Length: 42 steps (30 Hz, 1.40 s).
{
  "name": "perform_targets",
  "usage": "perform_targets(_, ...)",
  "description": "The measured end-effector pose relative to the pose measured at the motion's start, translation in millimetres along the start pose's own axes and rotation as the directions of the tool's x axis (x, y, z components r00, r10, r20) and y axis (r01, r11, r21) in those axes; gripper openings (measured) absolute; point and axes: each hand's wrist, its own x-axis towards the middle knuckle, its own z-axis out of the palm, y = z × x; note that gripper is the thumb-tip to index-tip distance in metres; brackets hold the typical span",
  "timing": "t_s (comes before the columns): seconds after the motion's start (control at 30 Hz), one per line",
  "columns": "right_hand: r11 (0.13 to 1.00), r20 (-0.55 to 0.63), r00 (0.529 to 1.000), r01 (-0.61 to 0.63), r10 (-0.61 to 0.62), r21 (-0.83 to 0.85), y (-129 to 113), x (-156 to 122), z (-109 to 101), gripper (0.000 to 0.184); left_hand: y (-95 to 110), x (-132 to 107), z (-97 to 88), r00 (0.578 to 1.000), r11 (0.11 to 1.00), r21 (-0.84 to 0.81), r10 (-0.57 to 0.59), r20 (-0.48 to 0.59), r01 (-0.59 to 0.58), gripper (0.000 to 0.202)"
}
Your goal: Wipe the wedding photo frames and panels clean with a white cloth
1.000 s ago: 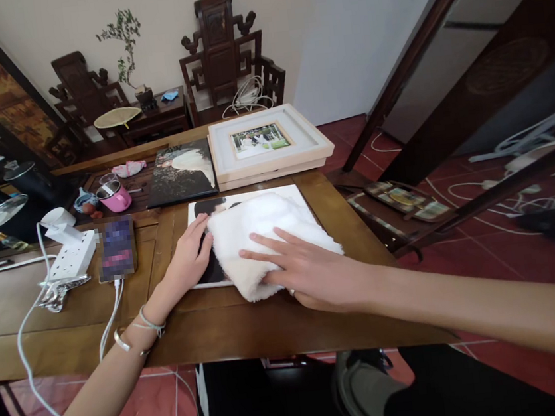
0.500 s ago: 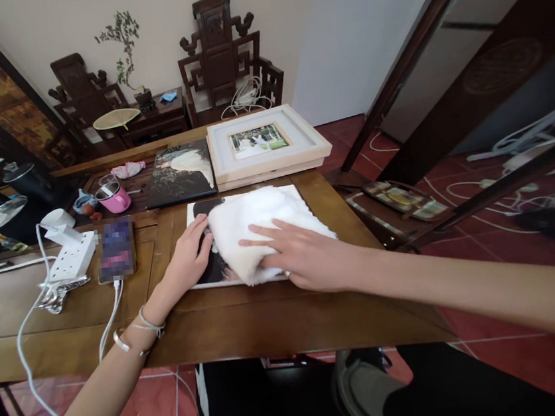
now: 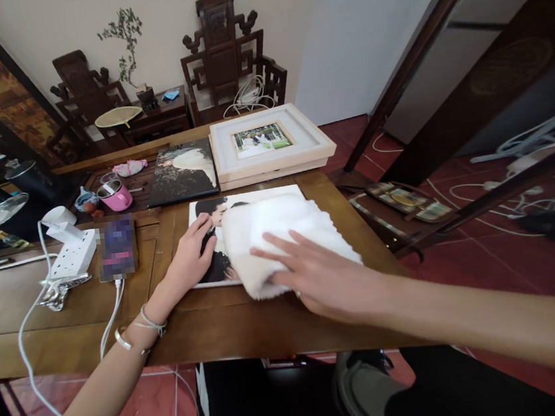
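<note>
A large photo print (image 3: 209, 226) lies flat on the wooden table (image 3: 210, 322) in front of me. My left hand (image 3: 190, 258) rests on the print's left edge with its fingers flat and spread, pressing it down. A folded white towel (image 3: 280, 231) covers the right part of the print. My right hand (image 3: 315, 270) lies flat on the towel, fingers stretched out, a ring on one finger. Bracelets circle my left wrist.
A white framed picture (image 3: 268, 145) and a dark photo panel (image 3: 183, 172) lie further back. To the left are a phone (image 3: 116, 248) on a cable, a white power strip (image 3: 72, 255) and a pink cup (image 3: 115, 194). Carved chairs (image 3: 225, 60) stand by the wall.
My right hand has slid the towel to the right and toward me, uncovering more of the print's left side. My left hand has stayed put.
</note>
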Motion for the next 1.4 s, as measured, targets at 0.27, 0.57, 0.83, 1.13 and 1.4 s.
perform_targets(0.27,0.981,0.036,0.993,0.104,-0.111,0.165,-31.9,-16.8,-6.0,0.04,1.0,-0.3,-2.8,1.0,0.999,-0.031,-0.019,0.019,0.019,0.045)
perform_targets(0.57,0.993,-0.106,0.989,-0.11,0.105,-0.04,70.8,11.7,-10.1,0.053,-1.8,-1.3,-0.8,1.0,1.0,0.007,0.001,-0.008,-0.001,0.042)
perform_targets(0.83,0.986,-0.127,0.985,-0.132,0.119,-0.099,45.4,-7.4,5.1,0.049,-1.2,-1.5,-0.7,1.0,1.0,0.001,-0.011,0.012,0.011,0.044)
perform_targets(1.13,0.997,-0.158,0.986,0.042,-0.053,-0.069,-12.3,-35.1,18.0,0.042,-0.5,-1.2,-1.0,1.0,1.0,0.006,-0.009,0.022,0.009,0.045)
perform_targets(1.4,0.989,-0.072,0.997,-0.03,0.02,-0.144,71.5,10.6,-6.3,0.046,-2.7,-1.2,0.1,0.999,1.0,0.019,-0.009,0.037,0.008,0.046)
